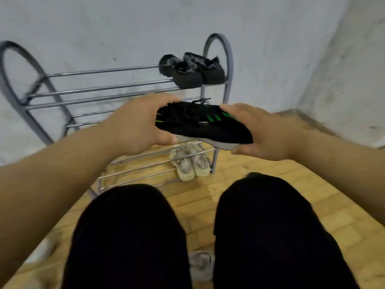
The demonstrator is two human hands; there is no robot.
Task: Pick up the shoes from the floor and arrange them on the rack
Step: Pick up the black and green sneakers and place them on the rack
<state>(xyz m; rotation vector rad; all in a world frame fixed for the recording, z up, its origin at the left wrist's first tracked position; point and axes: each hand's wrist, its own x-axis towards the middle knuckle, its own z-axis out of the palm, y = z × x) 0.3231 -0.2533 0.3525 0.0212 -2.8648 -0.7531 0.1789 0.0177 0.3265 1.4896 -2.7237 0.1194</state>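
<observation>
Progress: dark pair (191, 69) on rack (108, 86) top tier, pale pair (190, 163) on bottom | left hand (135, 126), right hand (256, 130) clasp black sneaker (204, 124) before middle tier | grey shoe (201, 265) on floor (239, 170), probably remaining.

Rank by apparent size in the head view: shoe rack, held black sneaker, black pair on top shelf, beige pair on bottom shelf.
1. shoe rack
2. black sneaker with green stripes, inflated by nearness to the camera
3. black pair
4. beige pair

The two pairs look close in size, so their order is unsure.
</observation>
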